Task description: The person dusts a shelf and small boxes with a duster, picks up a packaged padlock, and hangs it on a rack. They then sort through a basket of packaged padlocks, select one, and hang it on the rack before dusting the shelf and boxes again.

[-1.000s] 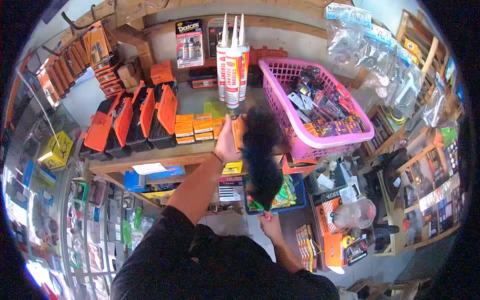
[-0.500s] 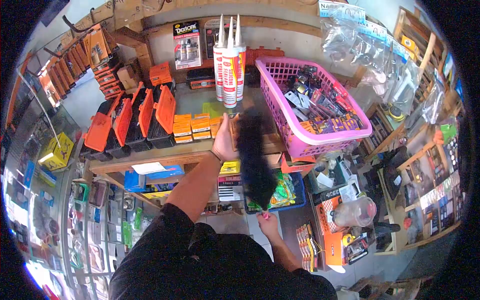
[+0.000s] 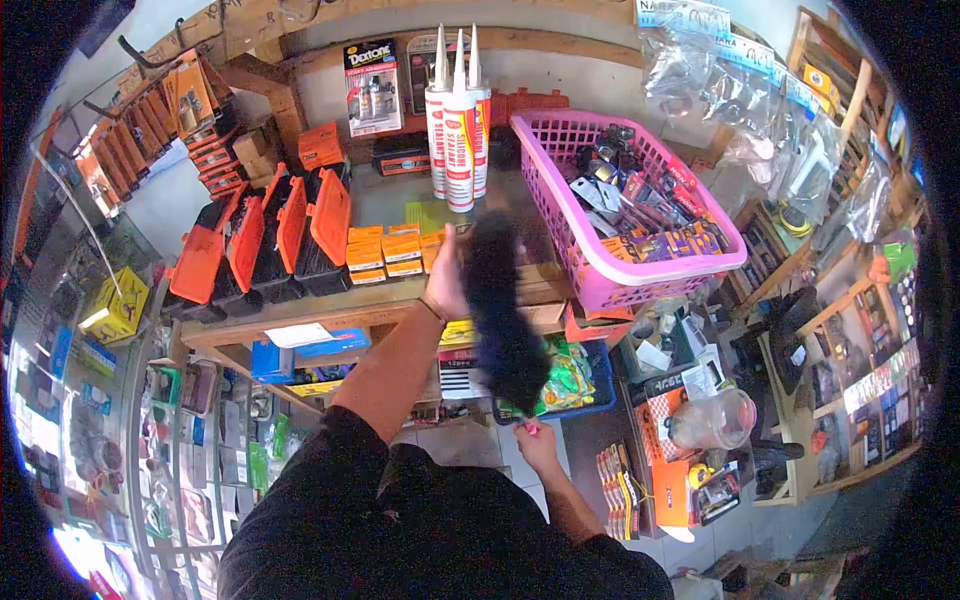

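My right hand [image 3: 537,440] is closed round the pink handle of a fluffy black duster [image 3: 505,320], which reaches up to the shelf edge. Beside the duster's upper part, my left hand [image 3: 447,280] rests at the shelf's front edge; what its fingers hold, if anything, is hidden. Small orange boxes [image 3: 384,250] stand just left of that hand. Behind it are upright silicone sealant tubes [image 3: 459,150]. To the right, a pink basket [image 3: 640,262] full of packaged items sits on the wooden shelf [image 3: 400,306].
Black cases with orange lids [image 3: 328,218] line the shelf's left part. Below it, a blue tray [image 3: 600,385] holds green packets. A clear plastic container [image 3: 725,418] stands at lower right. Plastic bags [image 3: 740,90] hang at upper right, and a glass cabinet [image 3: 130,400] is on the left.
The duster has shifted slightly left and its angle has changed a little. My left hand stays at nearly the same spot. My right hand still grips the handle.
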{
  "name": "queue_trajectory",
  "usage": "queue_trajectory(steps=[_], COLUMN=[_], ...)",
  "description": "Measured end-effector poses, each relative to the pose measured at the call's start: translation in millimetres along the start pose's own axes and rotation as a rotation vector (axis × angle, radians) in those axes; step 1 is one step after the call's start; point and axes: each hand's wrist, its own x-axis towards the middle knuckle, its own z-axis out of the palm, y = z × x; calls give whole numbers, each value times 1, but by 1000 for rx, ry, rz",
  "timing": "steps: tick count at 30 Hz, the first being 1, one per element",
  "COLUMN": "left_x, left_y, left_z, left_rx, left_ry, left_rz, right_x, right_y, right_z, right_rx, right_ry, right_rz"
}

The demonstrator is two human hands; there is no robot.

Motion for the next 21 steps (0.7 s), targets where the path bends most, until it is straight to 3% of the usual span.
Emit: queue_trajectory(steps=[1, 3, 4, 5, 7, 8, 9, 11, 12, 13, 15, 17, 19, 21], left_x=[1, 1, 5, 5, -2, 2, 2, -1, -3, -4, 1, -1, -6, -8], left_y=[-3, -3, -4, -3, 0, -1, -3, -7, 2, 1, 2, -1, 2, 0], left_z=[6, 10, 0, -10, -2, -7, 16, 3, -7, -9, -6, 3, -5, -7], left_rx=[-104, -107, -74, -72, -7, -31, -103, -61, 14, 48, -240, -232, -73, -62], left_ry=[28, 64, -83, -86, -266, 132, 105, -50, -234, -141, 75, 79, -93, -215], left_rz=[56, 49, 136, 137, -50, 57, 44, 143, -86, -67, 1, 9, -35, -50], right_x=[2, -5, -7, -6, -5, -3, -2, -4, -8, -9, -2, -1, -8, -6], right_y=[7, 0, -9, -10, -10, 0, 5, 18, -2, -14, -2, 9, -4, -1], right_z=[2, 1, 0, -1, -3, 1, 5, 5, 0, -3, -2, -1, -2, -3], right_rx=[66, -10, -86, -86, 121, 119, 79, 40, 4, -32, 74, 181, -46, 17], right_ry=[16, 5, -6, -5, -1, -5, -24, -37, -12, 12, 9, 6, -44, -19], right_rz=[81, 7, -70, -73, 137, 137, 125, 118, 44, -33, 46, 127, -77, 7])
